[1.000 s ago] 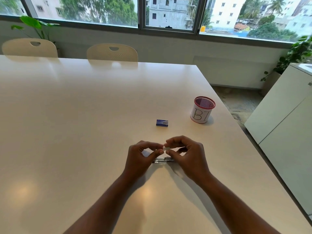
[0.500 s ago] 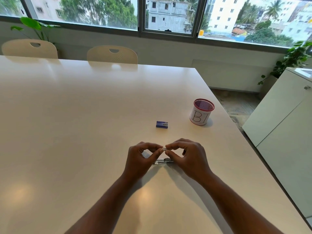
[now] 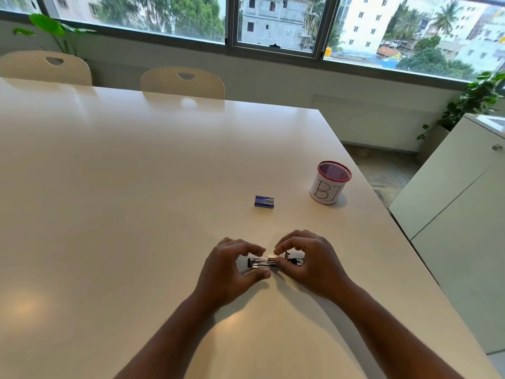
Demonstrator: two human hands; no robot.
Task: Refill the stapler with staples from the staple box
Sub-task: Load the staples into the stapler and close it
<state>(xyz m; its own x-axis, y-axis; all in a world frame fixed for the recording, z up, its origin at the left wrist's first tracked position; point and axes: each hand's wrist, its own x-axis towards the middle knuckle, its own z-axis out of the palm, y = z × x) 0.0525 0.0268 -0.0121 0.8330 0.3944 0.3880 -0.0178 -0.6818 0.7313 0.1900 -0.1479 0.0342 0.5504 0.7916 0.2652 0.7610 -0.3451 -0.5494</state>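
Head view, stapler: the stapler lies flat on the white table between the two hands, apparently opened out so its metal channel faces up, which would suit loading from above.
Head view, staples: a small pale strip of staples sits just over the channel, near its middle, lengthwise along it; whether it already touches the channel is too fine to tell.
Head view, left hand: the left hand is curled loosely around the near-left end of the stapler, thumb low by the table and fingertips close to the strip; it seems to steady the stapler, but I cannot tell if it actually pinches anything.
Head view, right hand: the right hand has its fingers bent and pinches the right end of the strip, probably to guide it down into the channel.
Head view, staple box: the small blue staple box rests on the table well beyond the hands; it looks closed, and its contents are hidden.
Head view, cup: a mesh cup with a red rim and a white label stands right of the box, near the table edge; nothing shows inside it.
Head view, stage: by my judgement, the strip is about to be seated, and closing the stapler remains.
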